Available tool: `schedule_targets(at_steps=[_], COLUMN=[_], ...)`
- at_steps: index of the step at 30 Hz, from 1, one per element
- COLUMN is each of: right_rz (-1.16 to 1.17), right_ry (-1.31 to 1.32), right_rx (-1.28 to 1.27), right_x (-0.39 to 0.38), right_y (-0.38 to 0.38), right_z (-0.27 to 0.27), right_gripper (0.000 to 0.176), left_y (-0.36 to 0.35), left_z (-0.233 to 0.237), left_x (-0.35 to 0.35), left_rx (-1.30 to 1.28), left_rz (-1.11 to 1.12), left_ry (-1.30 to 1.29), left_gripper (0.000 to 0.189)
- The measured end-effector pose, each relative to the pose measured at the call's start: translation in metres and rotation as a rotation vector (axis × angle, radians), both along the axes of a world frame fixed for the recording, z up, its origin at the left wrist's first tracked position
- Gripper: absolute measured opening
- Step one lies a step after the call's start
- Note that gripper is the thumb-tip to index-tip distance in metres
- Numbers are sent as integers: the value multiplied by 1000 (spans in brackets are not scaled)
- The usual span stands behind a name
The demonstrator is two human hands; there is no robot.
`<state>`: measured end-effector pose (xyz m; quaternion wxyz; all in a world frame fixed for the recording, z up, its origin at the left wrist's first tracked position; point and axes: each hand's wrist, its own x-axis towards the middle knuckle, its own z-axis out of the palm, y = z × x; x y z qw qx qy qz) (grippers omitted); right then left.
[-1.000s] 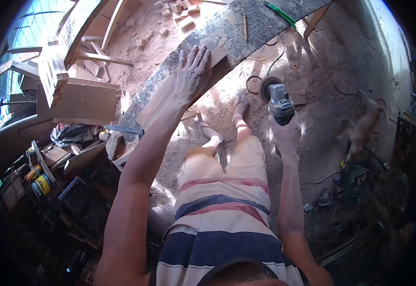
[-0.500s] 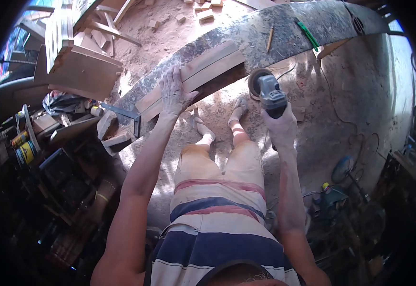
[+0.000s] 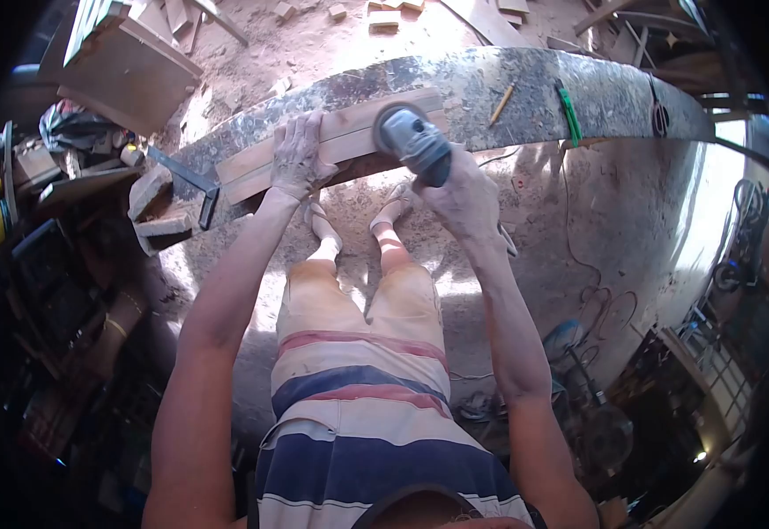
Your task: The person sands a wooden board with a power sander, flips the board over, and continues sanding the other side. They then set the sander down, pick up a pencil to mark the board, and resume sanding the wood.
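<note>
Two long wooden boards (image 3: 346, 126) lie side by side on the worn workbench (image 3: 481, 72). My left hand (image 3: 300, 159) is spread flat over their left part, fingers apart, pressing on them. In my right hand (image 3: 465, 196) is a grey angle grinder (image 3: 417, 144), gripped round its body. Its round disc is over the right part of the boards; whether it touches the wood I cannot tell. A metal square (image 3: 197, 182) lies at the left end of the boards.
On the bench to the right are a pencil (image 3: 501, 104), a green tool (image 3: 568, 115) and dark scissors (image 3: 659, 118). A wooden piece of furniture (image 3: 133, 75) stands at the upper left. Cables (image 3: 578, 251) run across the floor at the right.
My right hand has brought the grinder left, from beside the bench to over the boards. My left hand stays on the boards. The whole view has turned and shifted.
</note>
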<state>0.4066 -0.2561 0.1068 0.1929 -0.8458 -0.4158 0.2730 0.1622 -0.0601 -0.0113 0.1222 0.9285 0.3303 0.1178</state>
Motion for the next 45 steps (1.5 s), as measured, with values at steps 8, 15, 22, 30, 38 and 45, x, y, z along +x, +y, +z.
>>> schedule_targets(at_steps=[8,15,22,30,38,45], right_rz=[-109,-105,-104,-99,-178,-177], right_ry=[-109,-174,-160,-110,-118,-111], right_rx=[-143,-152,-149,-105,-96,-92], right_x=[46,50,50,48,43,42], right_y=[-4,14,-2,7,-14,-33], right_z=[6,3,1,4,-2,-2], right_gripper=[55,59,58,56,53,56], left_y=[-1,-1,-1,-1,-1,-2], left_z=[1,1,0,1,0,0], left_x=[-3,-5,-7,-5,-6,-5], left_rx=[-50,-75,-82,-105,-77,-84], left_rz=[11,7,7,23,20,29], left_ry=[17,76,88,64,93,53], left_gripper=[108,115,118,118,114,114])
